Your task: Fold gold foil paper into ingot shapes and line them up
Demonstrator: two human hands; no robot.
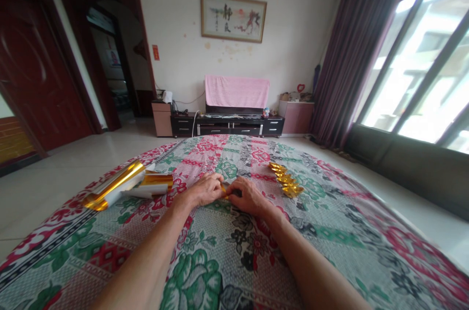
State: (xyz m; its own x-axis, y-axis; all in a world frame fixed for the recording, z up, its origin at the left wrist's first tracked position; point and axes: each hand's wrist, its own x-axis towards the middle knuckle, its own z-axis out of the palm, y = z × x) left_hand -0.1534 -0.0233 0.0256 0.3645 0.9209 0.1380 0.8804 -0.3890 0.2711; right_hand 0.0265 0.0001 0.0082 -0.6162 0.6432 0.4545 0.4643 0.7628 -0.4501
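Note:
My left hand (pixel 209 189) and my right hand (pixel 246 196) meet over the middle of the patterned cloth. A small strip of gold foil paper (pixel 224 191) shows between them, pinched by the fingers of both hands. Most of that paper is hidden behind my fingers. To the right lies a row of folded gold foil pieces (pixel 286 180), nested against one another. Loosely curled gold paper sheets (pixel 122 184) with white backs lie to the left of my left hand.
A floral cloth (pixel 194 280) in red, green and grey covers the round surface. Beyond it stand a low black cabinet (pixel 229 125) and a screen draped with a pink cloth (pixel 237 90). Purple curtains (pixel 340 56) hang beside the window on the right.

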